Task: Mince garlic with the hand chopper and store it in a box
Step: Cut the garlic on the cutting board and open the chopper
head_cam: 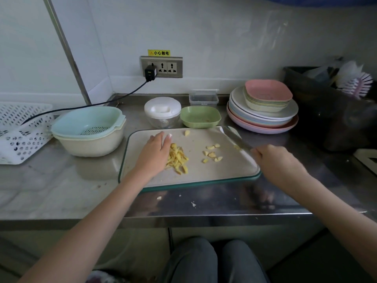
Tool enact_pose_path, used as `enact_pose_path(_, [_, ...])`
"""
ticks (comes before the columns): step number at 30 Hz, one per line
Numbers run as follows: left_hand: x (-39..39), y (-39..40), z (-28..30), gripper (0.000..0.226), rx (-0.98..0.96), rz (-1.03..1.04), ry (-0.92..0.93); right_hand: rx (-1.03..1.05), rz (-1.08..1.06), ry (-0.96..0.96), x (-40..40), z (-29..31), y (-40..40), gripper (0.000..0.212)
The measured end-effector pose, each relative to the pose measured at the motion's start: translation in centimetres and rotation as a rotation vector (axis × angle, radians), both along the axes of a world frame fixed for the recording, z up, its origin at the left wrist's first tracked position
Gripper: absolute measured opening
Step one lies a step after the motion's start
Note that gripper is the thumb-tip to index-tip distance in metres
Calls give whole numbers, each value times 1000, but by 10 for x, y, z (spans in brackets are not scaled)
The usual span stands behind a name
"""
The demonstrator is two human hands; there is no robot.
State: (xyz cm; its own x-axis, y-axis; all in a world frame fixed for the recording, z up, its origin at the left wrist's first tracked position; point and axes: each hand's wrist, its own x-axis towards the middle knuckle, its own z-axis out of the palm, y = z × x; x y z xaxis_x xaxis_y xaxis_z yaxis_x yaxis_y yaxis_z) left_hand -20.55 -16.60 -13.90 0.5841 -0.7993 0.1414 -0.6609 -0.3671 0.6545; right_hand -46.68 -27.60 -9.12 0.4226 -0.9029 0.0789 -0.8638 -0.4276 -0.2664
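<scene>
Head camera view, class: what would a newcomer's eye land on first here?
First, the pile of yellow sliced garlic mid-way across the grey cutting board, with the left hand resting flat beside it. Next, the right hand gripping a steel knife over the board's right edge.

Bare forearms without sleeves, grey trousers (214, 262) over both knees, pale fingernails

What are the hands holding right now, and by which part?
The right hand grips a knife by its handle, blade toward the board's far corner. The left hand holds nothing; it lies flat beside the garlic.
</scene>
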Motion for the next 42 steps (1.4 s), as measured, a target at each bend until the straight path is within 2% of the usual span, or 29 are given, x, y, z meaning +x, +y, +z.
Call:
enact_pose_path(5, [-10,-1,-9,59,-40,-42,67,-19,132,61,33,-3,40,20])
enact_pose_path(7, [-9,-3,-5,58,-78,-63,70,-31,189,48,40,-5,46,16])
enact_pose_path(9, [-3,-10,3,56,-93,-110,15,8,176,-27,39,-2,42,21])
enact_pose_path(13, [5,-36,22,48,38,-265,-82,1,64,-193,27,4,14,33])
enact_pose_path(19, [1,-63,17,46,207,-357,-107,88,36,-173,15,4,2,38])
enact_pose_path(22, [4,-64,12,38,81,-356,-11,74,84,-127,12,-3,16,34])
enact_pose_path(25, [7,-59,12,28,-11,-382,186,-61,100,10,9,-8,29,34])
enact_pose_path(28, [3,-52,16,32,-38,-436,362,-133,56,85,6,-4,23,41])
enact_pose_path(30, [1,-48,21,35,-45,-477,417,-166,44,105,3,-3,19,40])
enact_pose_path(32, [3,-42,25,33,-118,-424,354,-176,65,127,4,-3,23,39])
enact_pose_path(35, [8,-22,22,38,-303,-193,256,-119,87,90,17,-5,41,34])
enact_pose_path(37, [2,-7,14,48,-230,-48,203,-130,99,103,30,-9,49,31])
enact_pose_path(39, [-9,0,8,56,-135,41,265,-132,138,147,46,-14,61,26])
enact_pose_path(42, [-23,-1,-1,59,-209,83,407,-65,211,162,75,-15,86,22])
